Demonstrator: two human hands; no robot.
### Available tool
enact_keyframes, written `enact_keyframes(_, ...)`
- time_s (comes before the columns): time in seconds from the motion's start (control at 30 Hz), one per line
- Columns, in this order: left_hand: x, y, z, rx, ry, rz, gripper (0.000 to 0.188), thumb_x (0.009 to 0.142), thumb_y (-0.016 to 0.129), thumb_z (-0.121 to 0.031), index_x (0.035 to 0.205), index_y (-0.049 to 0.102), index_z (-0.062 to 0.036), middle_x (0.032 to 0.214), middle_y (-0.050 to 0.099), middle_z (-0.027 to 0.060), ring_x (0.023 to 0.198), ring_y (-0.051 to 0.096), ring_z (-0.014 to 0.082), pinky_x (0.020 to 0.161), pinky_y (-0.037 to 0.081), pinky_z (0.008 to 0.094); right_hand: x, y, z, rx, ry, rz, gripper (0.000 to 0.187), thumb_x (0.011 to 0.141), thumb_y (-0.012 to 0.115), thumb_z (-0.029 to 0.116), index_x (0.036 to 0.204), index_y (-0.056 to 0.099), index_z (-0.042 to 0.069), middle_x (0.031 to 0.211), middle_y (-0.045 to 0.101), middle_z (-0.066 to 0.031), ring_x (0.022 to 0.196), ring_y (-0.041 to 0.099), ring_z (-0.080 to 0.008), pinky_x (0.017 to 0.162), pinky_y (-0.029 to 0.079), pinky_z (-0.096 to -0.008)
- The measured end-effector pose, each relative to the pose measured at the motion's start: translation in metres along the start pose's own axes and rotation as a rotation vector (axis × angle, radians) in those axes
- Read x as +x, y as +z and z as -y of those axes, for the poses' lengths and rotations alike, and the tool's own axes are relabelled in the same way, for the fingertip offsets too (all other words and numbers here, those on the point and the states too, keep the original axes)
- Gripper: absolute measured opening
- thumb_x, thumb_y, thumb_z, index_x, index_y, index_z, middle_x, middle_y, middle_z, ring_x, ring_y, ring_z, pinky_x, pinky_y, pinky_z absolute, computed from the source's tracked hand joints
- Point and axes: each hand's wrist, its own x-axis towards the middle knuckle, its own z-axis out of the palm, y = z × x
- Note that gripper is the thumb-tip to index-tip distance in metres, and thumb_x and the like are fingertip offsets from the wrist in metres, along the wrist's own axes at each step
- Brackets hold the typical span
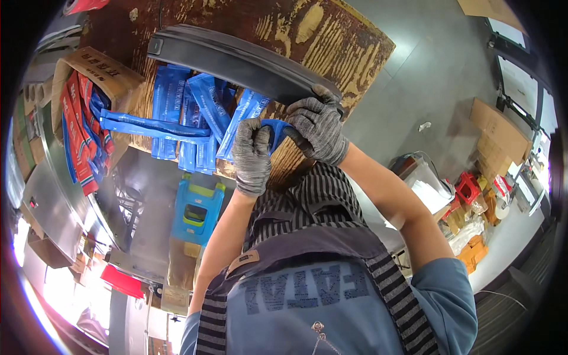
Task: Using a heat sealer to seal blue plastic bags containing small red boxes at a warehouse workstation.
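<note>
In the head view, both hands wear grey knitted gloves and meet near the close edge of a worn wooden counter (349,50), a position that probably lets the person look straight down on the work. The left hand (251,157) is closed, its thumb and bent fingers pinching a small blue piece (276,131), seemingly part of a packet, though gloves cover too much of it to be sure. The right hand (319,130) is curled with the fingers bent towards the same piece, perhaps to steady its other side; whether it truly pinches it cannot be told. Its upper fingers lie over the near side of a long dark grey device (236,59) laid slantwise across the counter, and contact there is unclear. Blue packets (168,103) lie in an overlapping pile between that device and the counter's near edge, likely so that they stay within easy reach of the left hand. One long blue packet (154,127) lies crosswise over the pile's left part, its far end reaching towards a cardboard box (112,70) that holds red packets (76,118) upright, presumably to keep them together. The blue piece itself sits between the two hands, just right of the left thumb and left of the right hand's fingers, near the device's right end.
</note>
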Motion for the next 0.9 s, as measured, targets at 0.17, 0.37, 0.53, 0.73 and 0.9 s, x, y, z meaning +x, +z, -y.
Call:
enact_keyframes(0.17,0.006,0.003,0.004,-0.078,-0.037,0.042,0.012,0.085,0.068,-0.003,0.095,0.061,-0.0027,0.084,0.059,0.0042,0.075,0.054,0.0141,0.069,0.046,0.0283,-0.004,0.000,-0.001,-0.032,0.017,0.025,0.019,0.067,0.073,0.017,0.079,0.060,0.009,0.076,0.065,-0.0032,0.086,0.068,-0.0231,0.096,0.036,-0.0549)
enact_keyframes(0.37,0.015,-0.011,-0.002,-0.231,-0.102,0.111,0.012,0.078,0.073,0.000,0.088,0.068,0.0003,0.082,0.062,0.0059,0.076,0.058,0.0154,0.067,0.047,0.0288,-0.003,-0.001,-0.002,-0.024,0.009,0.025,0.017,0.068,0.073,0.014,0.077,0.059,0.009,0.076,0.064,-0.0029,0.086,0.067,-0.0230,0.095,0.037,-0.0551)
enact_keyframes(0.53,0.023,-0.015,-0.009,-0.021,0.024,0.124,0.014,0.075,0.075,-0.002,0.085,0.066,0.0003,0.079,0.061,0.0073,0.071,0.058,0.0201,0.067,0.047,0.0309,0.001,-0.001,0.001,-0.023,0.004,0.011,0.016,0.070,0.073,0.013,0.076,0.059,0.009,0.075,0.064,-0.0023,0.085,0.067,-0.0229,0.095,0.037,-0.0552)
enact_keyframes(0.73,0.025,-0.021,-0.008,0.193,0.198,0.140,0.012,0.077,0.075,-0.006,0.082,0.064,-0.0026,0.076,0.061,0.0102,0.067,0.058,0.0262,0.065,0.046,0.0342,-0.001,0.000,-0.002,-0.016,0.008,0.009,0.014,0.072,0.073,0.014,0.076,0.060,0.009,0.074,0.062,-0.0036,0.085,0.065,-0.0238,0.096,0.037,-0.0556)
enact_keyframes(0.9,0.024,-0.022,-0.003,0.134,0.000,0.196,0.014,0.079,0.074,-0.006,0.087,0.064,-0.0024,0.083,0.064,0.0105,0.074,0.061,0.0252,0.069,0.048,0.0328,-0.003,0.000,0.000,0.003,0.013,-0.003,0.015,0.071,0.073,0.011,0.075,0.059,0.010,0.077,0.064,-0.0028,0.085,0.066,-0.0237,0.097,0.036,-0.0553)
